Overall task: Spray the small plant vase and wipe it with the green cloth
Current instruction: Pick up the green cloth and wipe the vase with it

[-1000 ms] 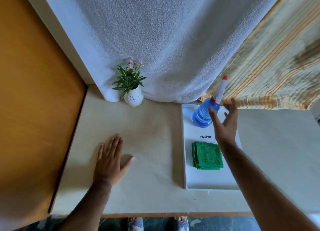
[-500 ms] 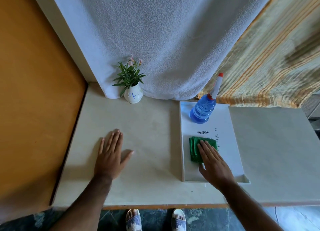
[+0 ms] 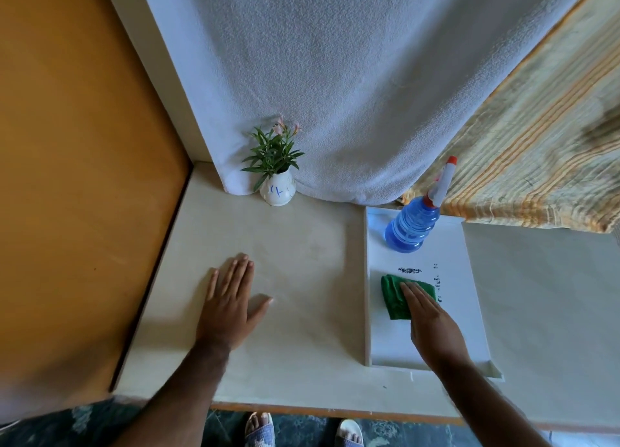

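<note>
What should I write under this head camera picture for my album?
Right hand flat on green cloth, left hand on table.

Bare forearms; sandals with blue-grey straps on 2 feet.

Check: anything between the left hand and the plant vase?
Nothing visible. The left hand lies flat on bare tabletop; the plant vase stands beyond it by the white towel, with open surface between.

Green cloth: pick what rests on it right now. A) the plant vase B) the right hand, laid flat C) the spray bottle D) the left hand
B: the right hand lies flat with its fingers over the green cloth on the white tray.
</note>
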The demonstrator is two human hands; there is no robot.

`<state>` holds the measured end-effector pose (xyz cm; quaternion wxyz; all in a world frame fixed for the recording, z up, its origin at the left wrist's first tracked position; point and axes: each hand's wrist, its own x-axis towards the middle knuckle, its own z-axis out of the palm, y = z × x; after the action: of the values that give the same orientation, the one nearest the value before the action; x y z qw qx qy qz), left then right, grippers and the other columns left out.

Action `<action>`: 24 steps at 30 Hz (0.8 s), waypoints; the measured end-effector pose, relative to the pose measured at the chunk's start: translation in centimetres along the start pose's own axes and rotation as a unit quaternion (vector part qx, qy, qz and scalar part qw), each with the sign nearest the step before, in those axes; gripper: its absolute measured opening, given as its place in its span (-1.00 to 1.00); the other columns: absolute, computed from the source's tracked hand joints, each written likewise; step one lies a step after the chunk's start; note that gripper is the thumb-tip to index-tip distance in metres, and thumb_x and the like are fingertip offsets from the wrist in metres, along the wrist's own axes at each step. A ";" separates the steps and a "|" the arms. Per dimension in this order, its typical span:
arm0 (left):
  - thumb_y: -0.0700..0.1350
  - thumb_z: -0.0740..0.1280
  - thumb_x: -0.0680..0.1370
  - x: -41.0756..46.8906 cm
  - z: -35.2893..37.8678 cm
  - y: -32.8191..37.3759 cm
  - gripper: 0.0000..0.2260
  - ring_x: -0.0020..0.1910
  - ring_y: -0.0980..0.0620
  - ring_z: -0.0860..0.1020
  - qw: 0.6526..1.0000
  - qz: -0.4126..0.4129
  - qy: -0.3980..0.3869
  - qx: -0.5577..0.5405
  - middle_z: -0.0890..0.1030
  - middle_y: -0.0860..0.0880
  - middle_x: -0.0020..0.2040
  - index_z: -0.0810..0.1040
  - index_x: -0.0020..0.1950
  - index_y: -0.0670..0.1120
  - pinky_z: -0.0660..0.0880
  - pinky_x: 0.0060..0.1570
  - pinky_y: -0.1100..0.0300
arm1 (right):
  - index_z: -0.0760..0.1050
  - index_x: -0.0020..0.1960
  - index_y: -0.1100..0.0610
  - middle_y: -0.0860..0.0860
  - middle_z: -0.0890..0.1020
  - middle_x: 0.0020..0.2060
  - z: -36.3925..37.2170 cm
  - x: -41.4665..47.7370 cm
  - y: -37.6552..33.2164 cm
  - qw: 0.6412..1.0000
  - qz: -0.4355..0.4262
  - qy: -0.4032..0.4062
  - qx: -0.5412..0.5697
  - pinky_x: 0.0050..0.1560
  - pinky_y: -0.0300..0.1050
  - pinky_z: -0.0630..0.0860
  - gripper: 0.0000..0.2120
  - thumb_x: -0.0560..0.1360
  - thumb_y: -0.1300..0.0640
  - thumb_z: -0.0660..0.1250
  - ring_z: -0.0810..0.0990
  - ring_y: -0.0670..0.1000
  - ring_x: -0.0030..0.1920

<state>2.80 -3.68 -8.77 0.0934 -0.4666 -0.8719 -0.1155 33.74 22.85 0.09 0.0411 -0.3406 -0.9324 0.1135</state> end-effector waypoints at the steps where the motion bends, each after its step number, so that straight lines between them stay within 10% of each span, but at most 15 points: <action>1: 0.36 0.19 0.63 0.0 0.0 0.0 -0.22 0.64 -0.15 0.31 1.000 0.000 -0.005 -0.001 0.32 -0.18 0.67 0.32 0.65 -0.20 0.26 0.58 -0.31 | 0.53 0.36 0.24 0.16 0.59 0.30 -0.4 0.3 -0.4 1.000 -0.004 0.011 0.007 0.06 0.15 0.64 -0.38 0.32 0.51 0.45 0.63 0.18 0.24; 11: 0.37 0.18 0.61 0.1 -0.1 0.1 -0.21 0.64 -0.12 0.31 0.998 -0.019 -0.043 -0.039 0.31 -0.14 0.68 0.32 0.65 -0.17 0.22 0.60 -0.28 | 0.42 0.46 0.24 0.15 0.48 0.43 -0.8 11.6 -13.6 0.966 -0.246 0.059 0.045 0.43 0.06 0.29 -0.48 0.53 0.28 0.03 0.43 0.15 0.43; 24: 0.43 0.11 0.64 0.3 -0.8 -0.1 -0.16 0.72 -0.05 0.10 0.995 -0.032 -0.092 -0.022 0.15 -0.08 0.74 0.15 0.72 -0.12 0.23 0.61 -0.28 | 0.41 0.46 0.30 0.21 0.47 0.42 1.8 22.2 -19.4 0.932 -0.357 0.057 -0.017 0.47 0.10 0.30 -0.52 0.58 0.28 0.03 0.43 0.19 0.44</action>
<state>2.62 -3.68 -7.93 -0.0012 -0.4488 -0.8886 -0.0946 4.38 22.41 2.99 0.1260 0.0077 -0.9905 0.0554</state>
